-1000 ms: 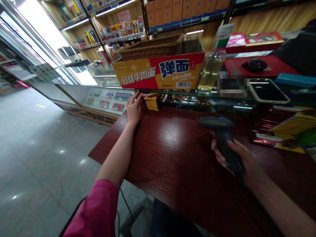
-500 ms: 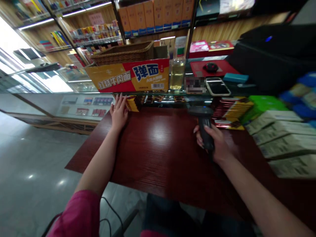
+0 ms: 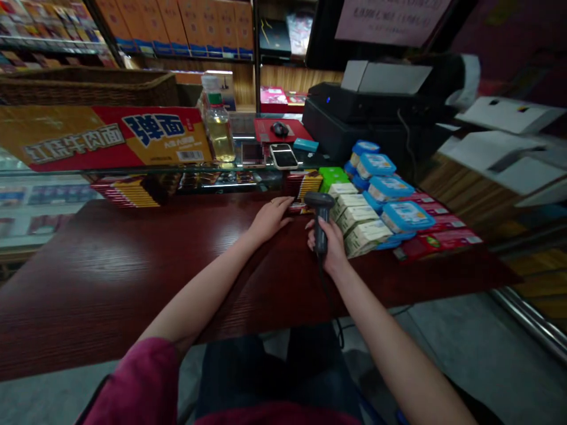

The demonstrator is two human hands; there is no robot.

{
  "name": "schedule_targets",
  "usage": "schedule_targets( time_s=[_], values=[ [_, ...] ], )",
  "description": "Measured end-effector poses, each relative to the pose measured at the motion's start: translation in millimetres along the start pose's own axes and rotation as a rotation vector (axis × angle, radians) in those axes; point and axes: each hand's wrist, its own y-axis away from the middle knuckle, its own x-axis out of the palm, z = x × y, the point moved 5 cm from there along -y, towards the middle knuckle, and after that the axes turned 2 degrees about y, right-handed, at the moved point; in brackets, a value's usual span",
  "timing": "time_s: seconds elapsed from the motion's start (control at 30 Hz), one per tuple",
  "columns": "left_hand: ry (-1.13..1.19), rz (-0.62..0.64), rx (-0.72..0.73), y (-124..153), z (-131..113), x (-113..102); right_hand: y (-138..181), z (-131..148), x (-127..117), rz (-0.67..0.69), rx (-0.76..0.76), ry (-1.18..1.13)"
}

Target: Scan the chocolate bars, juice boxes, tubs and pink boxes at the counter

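Observation:
My right hand [image 3: 333, 245] is closed around the handle of a black barcode scanner [image 3: 319, 203], held upright over the dark red wooden counter [image 3: 177, 260]. A cable hangs from the scanner's handle. My left hand [image 3: 271, 219] reaches across the counter with its fingers stretched out. Its fingertips are at the lowest of the red-and-yellow wrapped bars [image 3: 300, 208] in the right-hand stack; whether they press on it I cannot tell. The scanner's head partly covers that stack. Farther left lies another stack of wrapped bars [image 3: 130, 190].
Right of the scanner stand pale cartons [image 3: 363, 230], blue-lidded tubs [image 3: 405, 216] and red boxes [image 3: 443, 241]. On the glass shelf behind are a noodle carton [image 3: 110, 139], a bottle [image 3: 220, 133], a phone [image 3: 284, 156] and a mouse [image 3: 279, 128]. A black printer [image 3: 376, 106] stands behind.
The view has turned right. My left hand has left the left stack of bars and come over to the right stack. My right hand keeps hold of the barcode scanner.

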Motion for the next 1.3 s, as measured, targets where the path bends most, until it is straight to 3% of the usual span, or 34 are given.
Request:
schedule_targets(
  time_s=[0.1, 0.2, 0.33, 0.43, 0.57, 0.7, 0.87, 1.03, 1.3],
  values=[
    [-0.015, 0.066, -0.025, -13, 1, 15, -1, -1, 0, 0.001, 0.012, -0.014],
    [-0.055, 0.102, -0.028, -4, 6, 12, 0, 0, 4, 0.027, 0.014, -0.014],
    [-0.110, 0.052, -0.033, 28, 14, -14, 7, 4, 11, 0.093, 0.052, -0.027],
    [-0.083, -0.080, -0.184, 61, 38, -45, 13, 1, 25, 0.207, 0.135, -0.029],
    [0.333, -0.368, -0.530, 105, 89, -81, 14, -11, 64, 0.398, 0.234, -0.007],
    [0.763, -0.494, -0.747, 123, 124, -89, 8, -33, 118, 0.542, 0.281, -0.007],
    [0.775, -0.644, -0.767, 124, 136, -97, -2, -58, 148, 0.485, 0.261, -0.051],
    [0.801, -0.615, -0.820, 126, 143, -95, 2, -60, 145, 0.479, 0.274, -0.045],
    [0.816, -0.638, -0.769, 126, 141, -95, 3, -60, 143, 0.485, 0.287, -0.019]
  ],
)
